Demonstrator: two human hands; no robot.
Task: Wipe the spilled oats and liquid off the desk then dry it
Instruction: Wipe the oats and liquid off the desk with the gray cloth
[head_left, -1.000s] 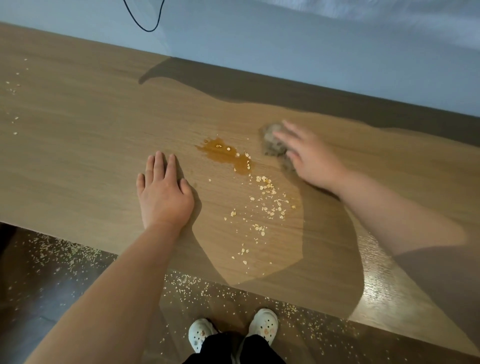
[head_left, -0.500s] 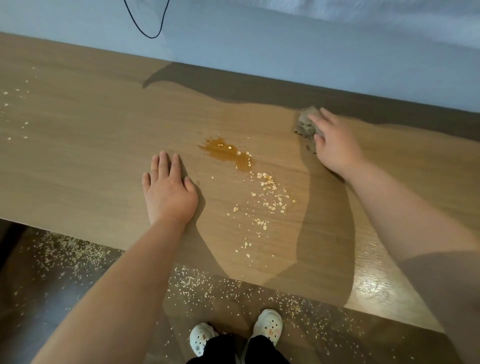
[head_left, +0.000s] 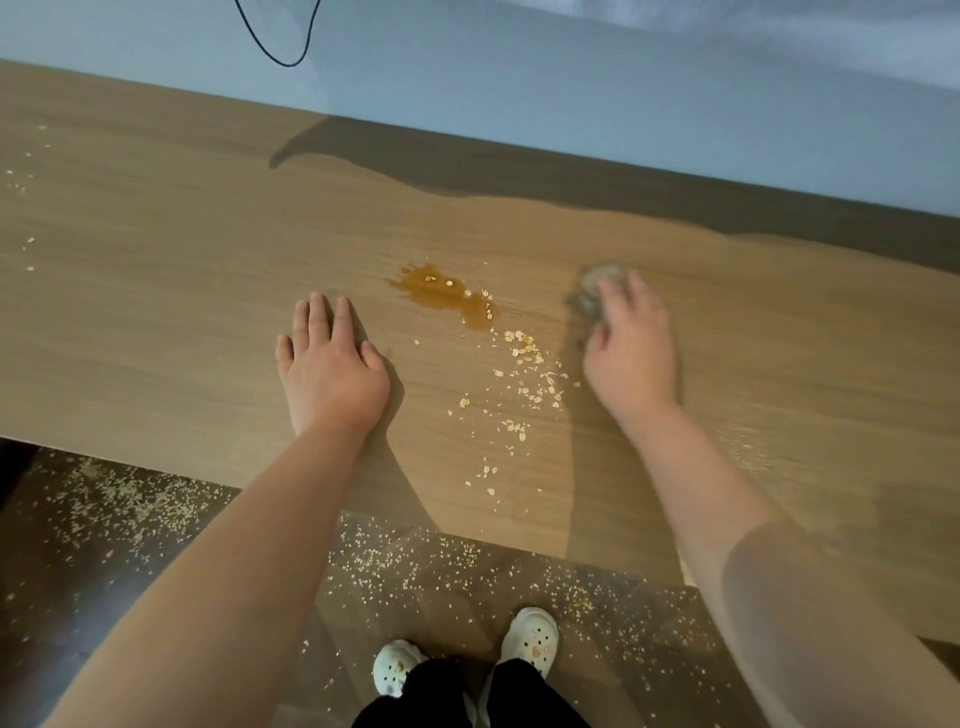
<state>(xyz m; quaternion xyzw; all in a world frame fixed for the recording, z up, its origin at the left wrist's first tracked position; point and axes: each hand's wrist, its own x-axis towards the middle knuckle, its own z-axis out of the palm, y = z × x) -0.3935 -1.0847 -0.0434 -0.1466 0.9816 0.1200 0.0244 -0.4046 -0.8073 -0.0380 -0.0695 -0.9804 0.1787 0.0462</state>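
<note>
Your left hand (head_left: 332, 379) lies flat on the desk (head_left: 156, 312), left of the spill. The liquid (head_left: 441, 293) sits just beyond and to the right of it, with a few flakes lying in it. The oats (head_left: 530, 374) trail from the liquid's right end toward the desk's near edge, between your two hands. Your right hand (head_left: 631, 353) rests on the cloth (head_left: 592, 288), right of the spill and apart from the liquid. Behind the desk stands the wall (head_left: 571, 93). More oats lie on the floor (head_left: 130, 597) below the near edge.
</note>
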